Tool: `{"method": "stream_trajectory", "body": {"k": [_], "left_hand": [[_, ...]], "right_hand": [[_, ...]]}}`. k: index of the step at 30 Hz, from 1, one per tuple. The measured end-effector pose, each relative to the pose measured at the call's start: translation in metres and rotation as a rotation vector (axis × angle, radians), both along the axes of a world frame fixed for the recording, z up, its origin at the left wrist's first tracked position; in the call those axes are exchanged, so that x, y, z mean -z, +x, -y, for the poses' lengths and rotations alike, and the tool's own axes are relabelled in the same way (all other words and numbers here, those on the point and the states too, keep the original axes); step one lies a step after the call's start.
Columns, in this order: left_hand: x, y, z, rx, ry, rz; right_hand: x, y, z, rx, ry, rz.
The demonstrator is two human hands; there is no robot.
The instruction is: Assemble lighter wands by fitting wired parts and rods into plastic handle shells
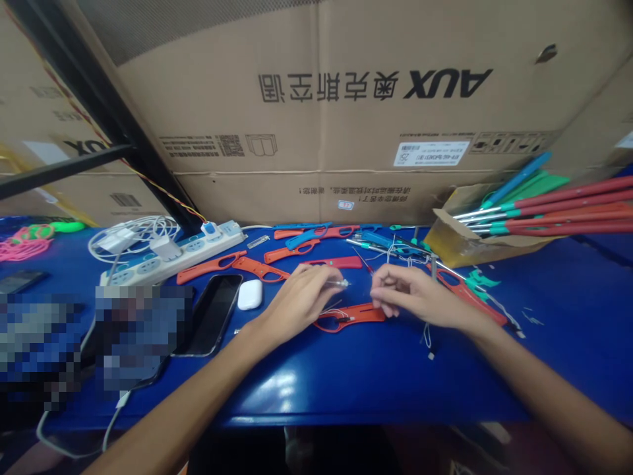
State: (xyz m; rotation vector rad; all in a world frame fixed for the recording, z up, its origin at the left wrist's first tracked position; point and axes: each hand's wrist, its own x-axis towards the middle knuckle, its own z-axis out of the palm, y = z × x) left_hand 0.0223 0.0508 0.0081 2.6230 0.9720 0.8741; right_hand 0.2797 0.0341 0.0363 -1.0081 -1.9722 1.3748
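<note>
My left hand [301, 298] rests on the blue table [346, 376], fingers pinched on a small clear tube-like piece [341, 283] with thin wire. My right hand [413, 295] is close beside it, fingers curled and pinched around a thin wire or string that trails down to a small end piece [431, 355]. Between and just below both hands lies an orange plastic handle shell [350, 316]. More orange shells [232, 265] and blue ones [306, 236] lie behind the hands.
A white power strip [171, 256] with chargers and cables sits at the left, with a black phone [210, 314] and white earbud case [250, 294] near it. A cardboard box [457, 237] of red and teal rods stands at right. Large cardboard cartons [346, 112] wall the back.
</note>
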Motion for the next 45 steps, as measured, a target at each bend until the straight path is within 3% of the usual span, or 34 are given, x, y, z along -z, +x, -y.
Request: {"method": "stream_trajectory", "body": {"k": [9,20,45], "left_hand": [[0.001,0.005,0.007,-0.022,-0.028,-0.015],[-0.003,0.006,0.008,0.067,0.076,-0.07],[-0.001,0.008,0.006,0.158,0.029,0.079]], "right_hand": [[0.017,-0.02,-0.001,0.112,-0.098,-0.253],[0.022,-0.021,0.0,0.114,-0.134,-0.306],[0.019,-0.024,0.006,0.132,-0.062,-0.331]]}}
